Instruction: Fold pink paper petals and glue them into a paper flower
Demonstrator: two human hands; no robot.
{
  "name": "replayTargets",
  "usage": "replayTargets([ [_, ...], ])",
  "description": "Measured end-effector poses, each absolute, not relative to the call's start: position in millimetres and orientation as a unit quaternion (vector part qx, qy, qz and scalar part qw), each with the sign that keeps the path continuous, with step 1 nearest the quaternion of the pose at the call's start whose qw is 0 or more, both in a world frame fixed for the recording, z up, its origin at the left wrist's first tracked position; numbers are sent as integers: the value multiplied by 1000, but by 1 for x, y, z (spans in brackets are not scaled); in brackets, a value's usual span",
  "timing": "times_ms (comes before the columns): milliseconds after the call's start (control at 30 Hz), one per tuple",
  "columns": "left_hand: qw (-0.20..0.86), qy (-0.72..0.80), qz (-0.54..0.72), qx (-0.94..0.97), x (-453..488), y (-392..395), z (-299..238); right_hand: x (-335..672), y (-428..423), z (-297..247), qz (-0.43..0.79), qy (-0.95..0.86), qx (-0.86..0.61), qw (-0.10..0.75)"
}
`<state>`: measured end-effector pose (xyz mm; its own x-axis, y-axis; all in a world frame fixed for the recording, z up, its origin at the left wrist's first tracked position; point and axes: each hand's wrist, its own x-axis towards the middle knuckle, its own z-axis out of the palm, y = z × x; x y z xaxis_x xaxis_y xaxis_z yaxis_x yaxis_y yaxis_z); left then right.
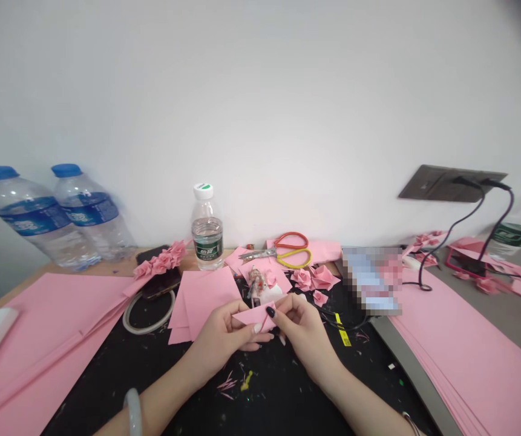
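My left hand (224, 336) and my right hand (303, 333) hold a small folded piece of pink paper (252, 316) between them above a black work mat (260, 406). The fingertips of both hands pinch its edges. A thin dark stick or pin seems to lie against the paper near my right fingers, but it is too small to tell. Just behind my hands lie loose pink paper sheets (203, 303) and a small decorated paper item (256, 286).
Red-and-yellow-handled scissors (282, 251), pink paper roses (310, 280), a tape roll (149, 312), a phone (158, 272) and water bottles (207, 227) stand at the back. Stacks of pink paper (469, 357) flank the mat. Cables run from a wall socket (451, 183).
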<state>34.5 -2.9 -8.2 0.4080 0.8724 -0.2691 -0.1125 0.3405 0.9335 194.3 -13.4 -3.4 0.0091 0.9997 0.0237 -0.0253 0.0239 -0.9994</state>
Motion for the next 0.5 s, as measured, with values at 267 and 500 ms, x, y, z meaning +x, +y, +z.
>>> replayTargets([
  [267,702,416,346,463,34,-2,-10,192,-15,-8,548,-446,-475,524],
  [500,705,409,341,468,32,-3,-11,192,-15,-8,536,-451,-469,538],
])
